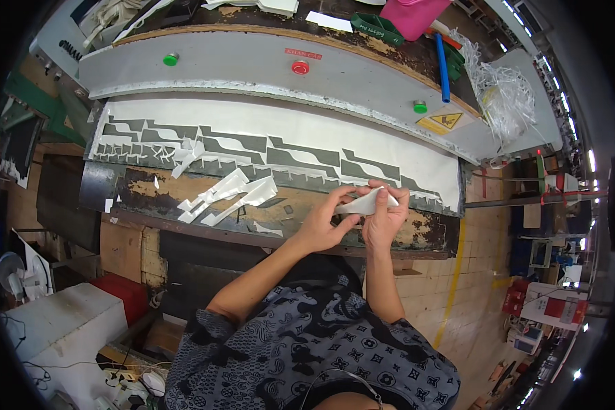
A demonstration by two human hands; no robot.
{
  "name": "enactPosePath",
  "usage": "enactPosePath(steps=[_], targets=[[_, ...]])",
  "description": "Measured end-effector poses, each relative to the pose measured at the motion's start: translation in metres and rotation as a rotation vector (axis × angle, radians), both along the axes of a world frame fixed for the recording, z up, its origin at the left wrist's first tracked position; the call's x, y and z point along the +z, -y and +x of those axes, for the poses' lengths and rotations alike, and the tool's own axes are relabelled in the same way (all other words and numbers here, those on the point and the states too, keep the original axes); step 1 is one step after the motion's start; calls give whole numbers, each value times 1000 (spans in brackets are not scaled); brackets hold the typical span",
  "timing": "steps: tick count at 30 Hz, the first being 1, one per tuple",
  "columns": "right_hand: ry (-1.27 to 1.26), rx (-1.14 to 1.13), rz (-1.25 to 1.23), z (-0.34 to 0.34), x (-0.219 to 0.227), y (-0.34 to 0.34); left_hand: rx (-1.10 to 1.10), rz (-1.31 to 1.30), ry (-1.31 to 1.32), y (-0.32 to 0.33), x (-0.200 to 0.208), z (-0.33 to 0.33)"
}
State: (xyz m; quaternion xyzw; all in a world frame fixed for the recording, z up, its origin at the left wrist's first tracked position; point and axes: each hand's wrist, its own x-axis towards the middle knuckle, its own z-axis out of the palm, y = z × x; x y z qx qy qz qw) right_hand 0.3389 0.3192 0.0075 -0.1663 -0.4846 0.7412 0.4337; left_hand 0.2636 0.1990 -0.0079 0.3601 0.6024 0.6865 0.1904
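Note:
Both my hands are raised over the right part of the machine's front table, closed on a small stack of white cut pieces [360, 205]. My left hand [326, 222] grips its left end between thumb and fingers. My right hand [385, 217] pinches its right end, thumb on top. Two bundles of similar long white cut pieces [249, 196] lie on the worn table [301, 208] to the left of my hands. Behind them, a white sheet [280, 123] is spread on the machine bed, with rows of shapes cut out of it showing dark below.
Across the back runs a grey machine beam [239, 68] with green buttons [171, 60] and a red button [300, 67]. On top are a pink container [413, 17], a green tray [377, 29] and a blue tube [443, 68]. Clear plastic strips [506, 99] hang at the right.

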Motion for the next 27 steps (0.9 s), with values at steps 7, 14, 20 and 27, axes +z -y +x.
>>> enactPosePath(steps=[7, 14, 20, 27], targets=[[57, -44, 250, -1, 8, -1, -82, -190, -27, -2, -20, -5], [173, 75, 41, 2, 10, -4, -84, -363, -116, 28, -17, -24], [466, 480, -244, -11, -73, -12, 16, -665, -384, 95, -44, -67], [742, 722, 137, -59, -100, 39, 158, -719, -565, 164, -56, -97]])
